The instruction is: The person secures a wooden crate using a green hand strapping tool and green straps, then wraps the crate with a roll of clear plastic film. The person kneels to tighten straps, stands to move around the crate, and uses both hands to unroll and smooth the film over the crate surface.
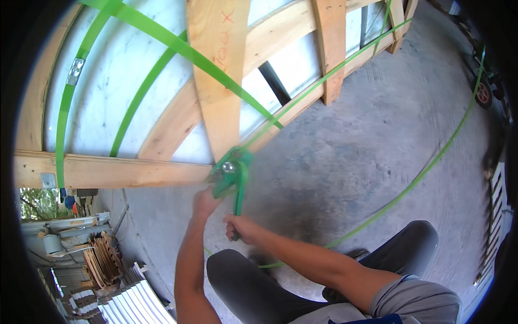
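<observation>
Right hand (pixel 240 228): fingers clamped round green tool (pixel 232 174) handle (pixel 238 201) | left hand (pixel 205 202): fingers blurred, cannot tell | tool by crate (pixel 135 171) corner

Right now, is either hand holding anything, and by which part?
The right hand grips the green strapping tool by its handle, near the lower end; the left hand is at the tool's body, exact hold unclear.

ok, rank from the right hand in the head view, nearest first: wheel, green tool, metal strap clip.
1. Green tool: in the right hand.
2. Metal strap clip: upper left.
3. Wheel: far right.
</observation>
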A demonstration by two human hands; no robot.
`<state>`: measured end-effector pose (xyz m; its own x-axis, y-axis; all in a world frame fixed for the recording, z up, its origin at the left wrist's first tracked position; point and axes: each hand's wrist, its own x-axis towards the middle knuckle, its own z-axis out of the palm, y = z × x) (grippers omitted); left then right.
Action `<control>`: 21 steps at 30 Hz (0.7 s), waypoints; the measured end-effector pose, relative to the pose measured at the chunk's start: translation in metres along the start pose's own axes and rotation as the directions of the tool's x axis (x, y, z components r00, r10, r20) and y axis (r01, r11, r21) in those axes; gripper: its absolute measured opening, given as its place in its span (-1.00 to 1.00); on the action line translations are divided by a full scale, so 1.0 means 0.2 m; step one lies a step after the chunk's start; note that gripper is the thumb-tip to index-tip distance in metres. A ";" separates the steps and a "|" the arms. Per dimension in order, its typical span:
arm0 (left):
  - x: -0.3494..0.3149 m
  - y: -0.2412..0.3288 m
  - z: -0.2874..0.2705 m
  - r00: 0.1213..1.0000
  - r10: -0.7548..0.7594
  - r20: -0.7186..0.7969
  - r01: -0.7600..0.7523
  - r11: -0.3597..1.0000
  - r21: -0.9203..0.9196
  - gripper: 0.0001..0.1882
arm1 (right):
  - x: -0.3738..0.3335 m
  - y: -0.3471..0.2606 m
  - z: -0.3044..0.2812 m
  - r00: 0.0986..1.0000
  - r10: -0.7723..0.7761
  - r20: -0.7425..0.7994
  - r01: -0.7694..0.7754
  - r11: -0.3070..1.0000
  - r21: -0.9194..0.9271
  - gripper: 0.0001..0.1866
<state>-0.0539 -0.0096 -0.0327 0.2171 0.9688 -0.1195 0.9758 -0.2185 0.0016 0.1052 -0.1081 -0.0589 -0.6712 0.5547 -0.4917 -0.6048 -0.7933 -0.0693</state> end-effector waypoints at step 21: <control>0.01 0.01 0.00 0.999 0.011 -0.042 -0.012 0.999 -0.029 -0.61 | 0.07 0.06 0.12 0.993 -0.119 -0.013 0.119 0.991 0.064 -0.78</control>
<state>-0.0512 -0.0091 -0.0331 0.2285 0.9704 -0.0779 0.9734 -0.2267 0.0322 0.0774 -0.1042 -0.0451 -0.5893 0.6417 -0.4909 -0.7067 -0.7039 -0.0717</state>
